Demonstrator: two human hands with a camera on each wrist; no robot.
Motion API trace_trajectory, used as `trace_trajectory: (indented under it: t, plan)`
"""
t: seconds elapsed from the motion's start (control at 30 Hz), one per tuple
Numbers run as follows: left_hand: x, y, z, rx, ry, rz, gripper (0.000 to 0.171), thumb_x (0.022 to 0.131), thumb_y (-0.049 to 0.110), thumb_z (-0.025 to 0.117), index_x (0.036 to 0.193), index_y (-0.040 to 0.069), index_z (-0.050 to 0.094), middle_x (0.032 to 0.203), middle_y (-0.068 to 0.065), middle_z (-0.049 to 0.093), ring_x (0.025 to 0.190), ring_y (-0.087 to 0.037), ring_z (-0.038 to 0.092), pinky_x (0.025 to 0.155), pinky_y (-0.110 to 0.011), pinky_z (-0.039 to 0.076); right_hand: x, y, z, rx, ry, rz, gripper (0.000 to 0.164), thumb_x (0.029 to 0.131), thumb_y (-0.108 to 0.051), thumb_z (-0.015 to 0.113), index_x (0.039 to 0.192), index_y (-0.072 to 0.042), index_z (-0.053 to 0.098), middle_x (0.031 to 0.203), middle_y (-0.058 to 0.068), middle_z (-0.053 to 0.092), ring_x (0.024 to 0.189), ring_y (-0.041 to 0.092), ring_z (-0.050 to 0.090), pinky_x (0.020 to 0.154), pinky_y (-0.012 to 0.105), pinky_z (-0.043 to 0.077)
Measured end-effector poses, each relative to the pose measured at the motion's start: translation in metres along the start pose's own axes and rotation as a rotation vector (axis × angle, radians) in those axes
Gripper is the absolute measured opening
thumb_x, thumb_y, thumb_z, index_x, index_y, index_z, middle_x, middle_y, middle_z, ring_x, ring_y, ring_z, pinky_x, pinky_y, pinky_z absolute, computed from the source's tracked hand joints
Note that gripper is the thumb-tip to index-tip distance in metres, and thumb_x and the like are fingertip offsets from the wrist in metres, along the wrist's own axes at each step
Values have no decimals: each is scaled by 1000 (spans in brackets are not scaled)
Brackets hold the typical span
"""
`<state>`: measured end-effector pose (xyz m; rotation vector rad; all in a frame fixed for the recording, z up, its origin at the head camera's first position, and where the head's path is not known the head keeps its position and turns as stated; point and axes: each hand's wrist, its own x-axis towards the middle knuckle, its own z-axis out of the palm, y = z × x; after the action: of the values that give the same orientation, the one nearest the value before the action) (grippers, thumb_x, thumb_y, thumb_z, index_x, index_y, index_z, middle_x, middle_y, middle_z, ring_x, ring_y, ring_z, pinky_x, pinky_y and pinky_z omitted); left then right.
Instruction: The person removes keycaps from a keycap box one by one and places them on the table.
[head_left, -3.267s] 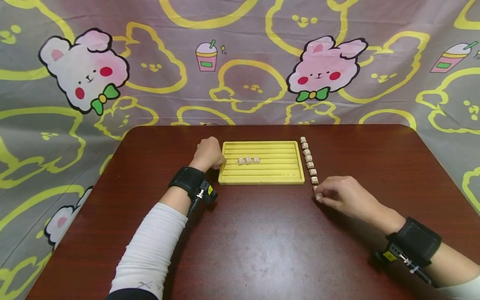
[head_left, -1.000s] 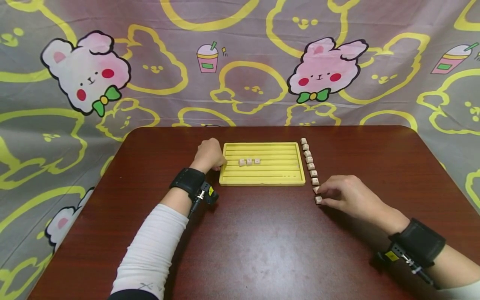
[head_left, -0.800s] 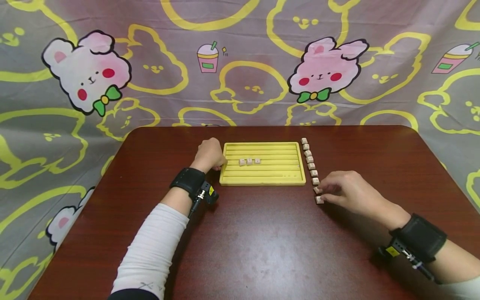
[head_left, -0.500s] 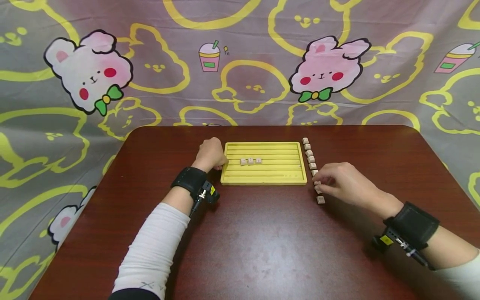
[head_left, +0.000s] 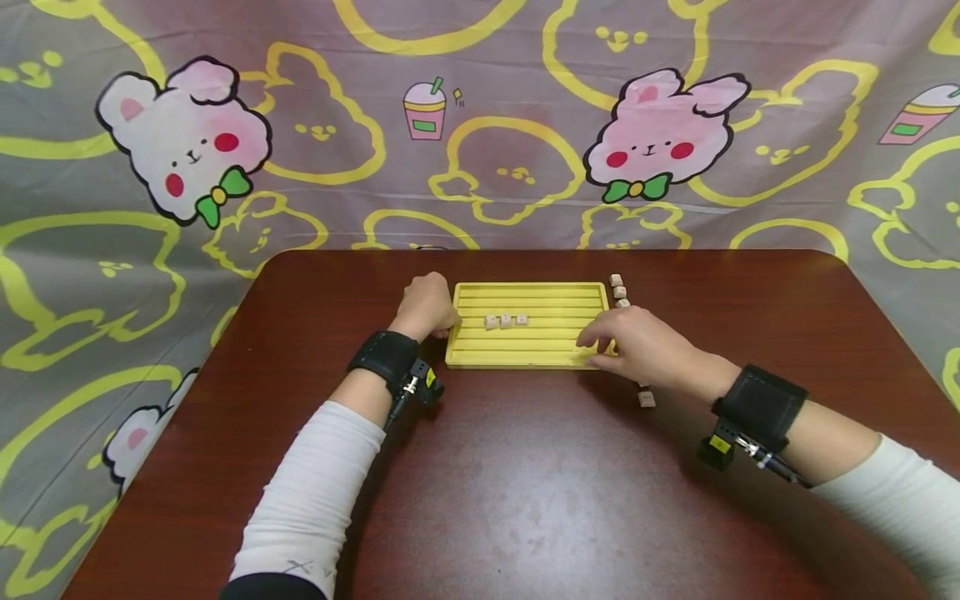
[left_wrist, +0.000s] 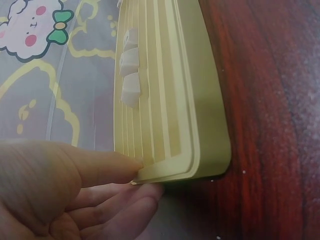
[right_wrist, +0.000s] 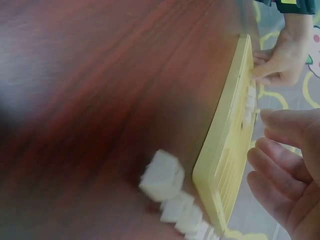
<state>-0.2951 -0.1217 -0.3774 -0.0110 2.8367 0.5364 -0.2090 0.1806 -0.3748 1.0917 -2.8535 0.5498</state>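
Observation:
My left hand [head_left: 427, 307] pinches the left edge of a ridged yellow tray [head_left: 528, 362]; in the left wrist view its thumb [left_wrist: 107, 167] lies over the rim, the other fingers beneath. Three small off-white keycaps [head_left: 506, 320] sit in a line on one ridge. Over the tray's right end is my right hand [head_left: 637, 342], thumb and forefinger bent and apart, with nothing showing between them. More keycaps [head_left: 619, 292] form a row just right of the tray, its middle hidden by this hand. The row's nearest keycap [right_wrist: 162, 175] shows large in the right wrist view.
Everything lies on a dark red-brown wooden table [head_left: 540, 483]. A patterned cloth [head_left: 517, 100] with cartoon rabbits hangs behind its far edge. Each wrist wears a black strap with a small camera, the right strap [head_left: 761, 406] reaching over the table.
My right hand has left the near end of the keycap row, going along it and then leftward over the tray's right end. The left hand has stayed at the tray's left edge.

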Motion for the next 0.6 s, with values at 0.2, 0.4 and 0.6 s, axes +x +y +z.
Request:
trace_trajectory:
  t: [0.2,0.4,0.6]
  plan:
    - [0,1,0,-3,-2,-6,11,84,9,72,83,-1,68,56,-5,65,53,-18,69,43,-22,51,26,-2,6,1,-16,4,25,86,-17,78,108,-8,74,104,6,75,85,16,71,76,33,60]
    - [1,2,-1,-6,-5,-20,11,84,9,72,85,-1,68,57,-6,65,53,-18,69,42,-23,51,43,-2,11,11,-11,11,25,87,-19,76,110,-8,73,107,6,74,87,17,71,78,35,59]
    - [2,4,-1,-11,-9,-37,11,84,8,71,88,-1,67,59,-7,66,56,-20,70,42,-23,51,54,1,16,17,1,4,26,88,-18,76,111,-8,73,108,8,74,89,20,72,80,35,59]
